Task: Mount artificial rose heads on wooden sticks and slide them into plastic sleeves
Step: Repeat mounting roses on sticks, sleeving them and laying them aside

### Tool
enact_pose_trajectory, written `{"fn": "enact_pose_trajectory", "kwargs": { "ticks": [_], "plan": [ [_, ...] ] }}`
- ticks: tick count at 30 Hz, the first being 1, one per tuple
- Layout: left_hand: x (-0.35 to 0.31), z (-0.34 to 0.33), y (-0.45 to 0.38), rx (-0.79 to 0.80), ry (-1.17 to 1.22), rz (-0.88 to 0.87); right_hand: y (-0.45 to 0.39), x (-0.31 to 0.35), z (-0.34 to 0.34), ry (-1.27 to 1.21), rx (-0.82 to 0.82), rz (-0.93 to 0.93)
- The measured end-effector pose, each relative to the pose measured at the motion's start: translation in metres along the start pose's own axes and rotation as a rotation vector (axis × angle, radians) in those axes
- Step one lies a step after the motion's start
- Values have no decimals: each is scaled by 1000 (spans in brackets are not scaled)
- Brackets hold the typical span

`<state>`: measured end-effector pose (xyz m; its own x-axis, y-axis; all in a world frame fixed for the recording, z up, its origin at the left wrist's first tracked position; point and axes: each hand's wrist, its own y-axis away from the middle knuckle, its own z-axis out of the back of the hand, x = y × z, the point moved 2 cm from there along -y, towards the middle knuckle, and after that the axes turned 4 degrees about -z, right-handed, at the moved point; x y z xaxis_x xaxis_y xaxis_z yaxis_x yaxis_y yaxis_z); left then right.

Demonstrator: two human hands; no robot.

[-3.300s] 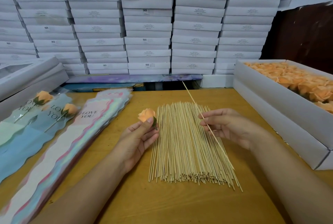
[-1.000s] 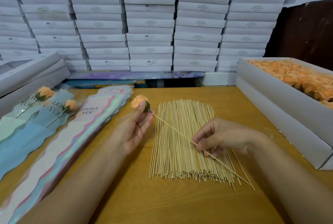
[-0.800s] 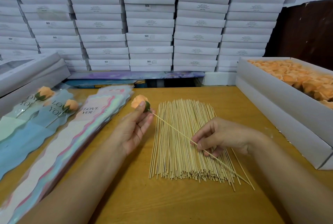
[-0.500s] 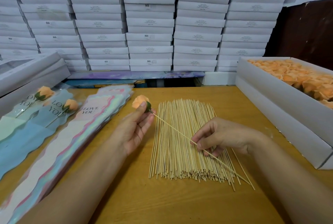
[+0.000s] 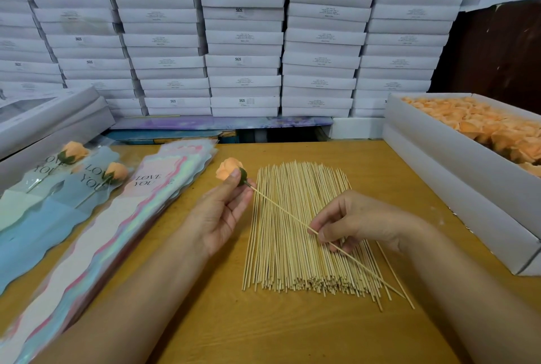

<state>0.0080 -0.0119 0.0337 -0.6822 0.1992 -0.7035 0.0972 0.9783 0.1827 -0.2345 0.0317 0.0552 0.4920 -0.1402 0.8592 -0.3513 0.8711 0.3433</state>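
Sticks [image 5: 304, 232] are lying fanned in a pile on the desk [image 5: 292, 334], nearest the viewer. Over them the right hand [image 5: 360, 221] is pinching one stick [image 5: 281, 210] in curled fingers, while at ten o'clock the left hand [image 5: 218, 217] is gripping the rose head [image 5: 229, 169], apparently seated on the stick's tip. Farther off, sleeves [image 5: 117, 217] are lying at nine o'clock, a box of rose heads [image 5: 456, 176] at two o'clock, stacked white boxes [image 5: 243, 42] beyond.

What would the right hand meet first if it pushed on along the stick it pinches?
Probably the rose head held by the left hand; the right hand aims the stick at its green base.
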Motion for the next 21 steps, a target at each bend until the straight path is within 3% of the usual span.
{"fn": "enact_pose_trajectory", "kwargs": {
  "ticks": [10,21],
  "plan": [
    [-17,3,-2,-108,90,-100,4,10,0,-44,-196,115],
    [-21,7,-1,-139,143,-100,-4,6,-4,220,-506,191]
  ]
}}
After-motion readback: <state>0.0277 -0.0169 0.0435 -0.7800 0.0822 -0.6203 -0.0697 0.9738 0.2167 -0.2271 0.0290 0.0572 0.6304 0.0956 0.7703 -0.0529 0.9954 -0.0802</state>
